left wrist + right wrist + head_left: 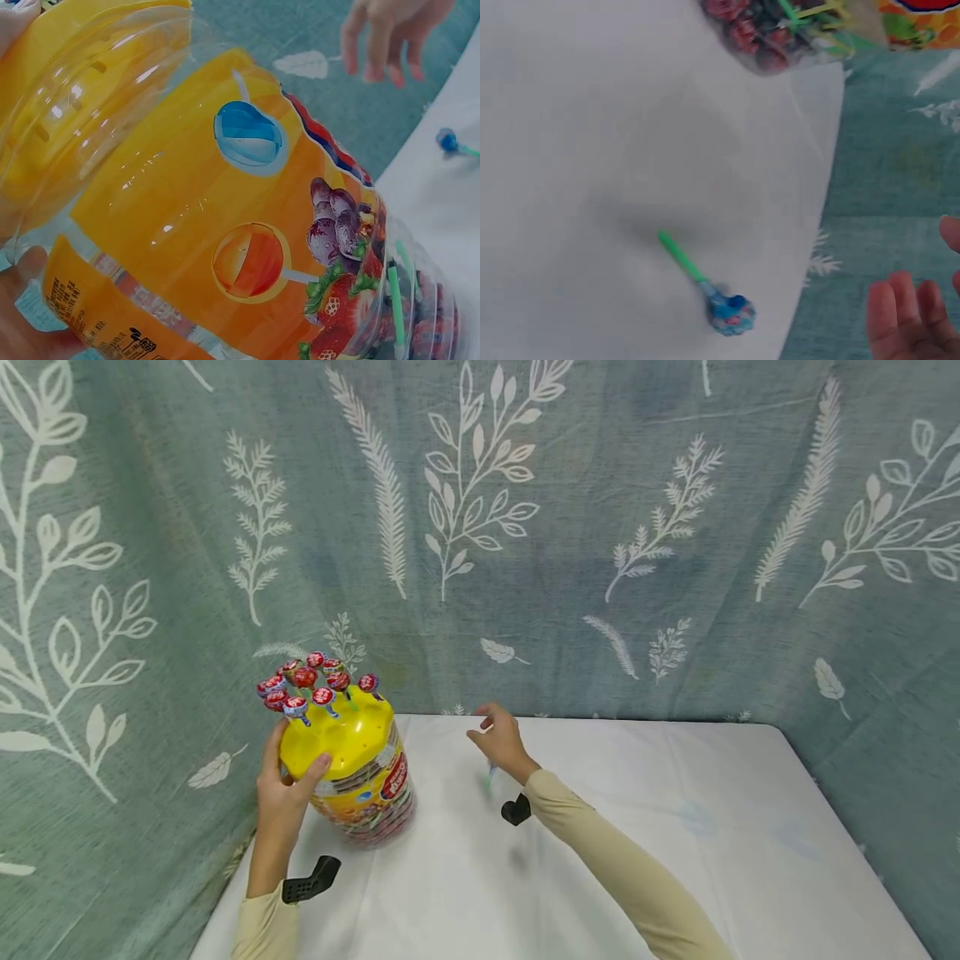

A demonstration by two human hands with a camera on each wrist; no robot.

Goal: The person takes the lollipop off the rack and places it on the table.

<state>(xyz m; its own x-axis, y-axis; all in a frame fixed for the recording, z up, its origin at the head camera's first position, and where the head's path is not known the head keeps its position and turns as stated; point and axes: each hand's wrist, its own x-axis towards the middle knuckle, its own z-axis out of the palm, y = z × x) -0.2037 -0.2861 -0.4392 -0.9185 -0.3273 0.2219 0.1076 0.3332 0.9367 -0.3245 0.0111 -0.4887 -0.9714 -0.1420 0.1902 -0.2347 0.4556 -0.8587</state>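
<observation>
My left hand [279, 802] grips a large clear candy jar [363, 806] at its yellow lid [341, 747], thumb over the near rim and fingers round the left side. Several wrapped lollipops [324, 697] stand upright in the lid, mostly toward its back and left. To the right of the jar, my right hand [504, 747] is raised over the table with fingers bent loosely and nothing between them. Below it a single lollipop [731, 316], blue-wrapped with a green stick, lies on the white cloth. In the head view this hand partly hides that lollipop.
A white cloth covers the table [675, 843], whose back edge meets a green leaf-patterned curtain [480, 568]. More lollipops [424, 315] show through the jar's clear lower wall. Black wrist mounts [311, 881] sit on both forearms.
</observation>
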